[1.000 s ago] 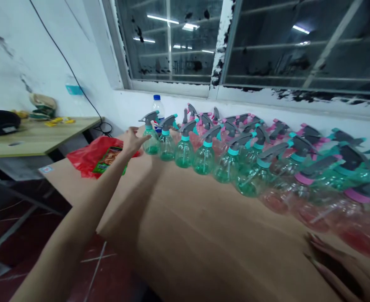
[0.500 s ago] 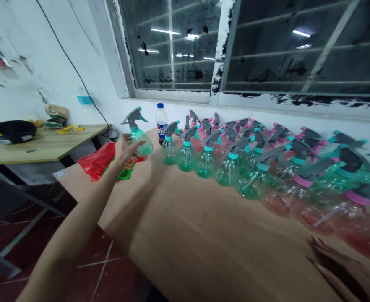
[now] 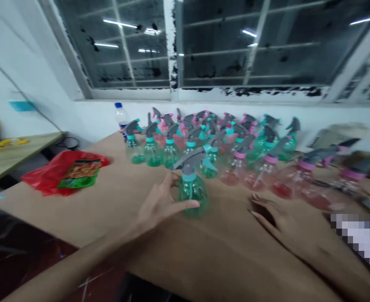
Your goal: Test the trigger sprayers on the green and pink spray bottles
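My left hand (image 3: 169, 203) is wrapped round the body of a green spray bottle (image 3: 193, 195) with a grey trigger head and a teal collar. The bottle stands upright over the middle of the wooden table (image 3: 122, 201); whether its base touches the top is unclear. Behind it, other spray bottles with green bodies (image 3: 153, 153) or pink bodies (image 3: 256, 178) stand in rows towards the wall. My right hand (image 3: 269, 216) holds nothing, thumb and fingers apart, low over the table in front of the pink ones.
On the left part of the table lies a red plastic bag (image 3: 46, 172) with a green snack packet (image 3: 81, 173) on it. A blue-capped drink bottle (image 3: 121, 115) stands by the wall. Another table (image 3: 43, 149) is further left. A window (image 3: 210, 50) spans the back.
My left hand has brought the green spray bottle from beside the red bag to the middle of the table. The view has turned right, and my right hand shows more fully.
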Demonstrator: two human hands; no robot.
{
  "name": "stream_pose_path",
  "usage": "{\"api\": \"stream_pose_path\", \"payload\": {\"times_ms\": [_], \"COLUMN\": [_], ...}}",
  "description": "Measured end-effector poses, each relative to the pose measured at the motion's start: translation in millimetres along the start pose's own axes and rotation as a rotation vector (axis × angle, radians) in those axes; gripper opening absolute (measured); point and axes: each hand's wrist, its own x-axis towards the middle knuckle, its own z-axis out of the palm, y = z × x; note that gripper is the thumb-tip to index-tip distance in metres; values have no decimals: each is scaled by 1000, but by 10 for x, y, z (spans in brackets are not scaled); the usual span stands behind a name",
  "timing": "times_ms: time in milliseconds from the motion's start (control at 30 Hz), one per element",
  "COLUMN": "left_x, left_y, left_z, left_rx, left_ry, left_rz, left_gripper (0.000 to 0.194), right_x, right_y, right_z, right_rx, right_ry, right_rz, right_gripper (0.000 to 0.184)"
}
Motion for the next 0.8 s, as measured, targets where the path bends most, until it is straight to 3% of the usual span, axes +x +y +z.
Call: {"api": "stream_pose_path", "payload": {"times_ms": [67,167,367,667,800], "left_x": [16,48,137,121,250], "left_y": [222,466,554,457,513], "left_z": [236,501,836,885,769], "left_rx": [9,37,158,232,52], "left_ry": [-93,-141,-106,-183,-258], "left_rz": [-20,12,106,0,47], "left_gripper": [60,61,60,75,86], "right_x": [9,27,40,49,52], "right_y": [-15,9,61,60,47], "right_z": [12,10,-12,-43,-51], "right_rx": [12,31,44,76,75], "right_ry": [-31,-41,-49,-69,-72], "right_rz": [11,-17,-24,-29,-18], "right_gripper": [42,37,36,36,36]}}
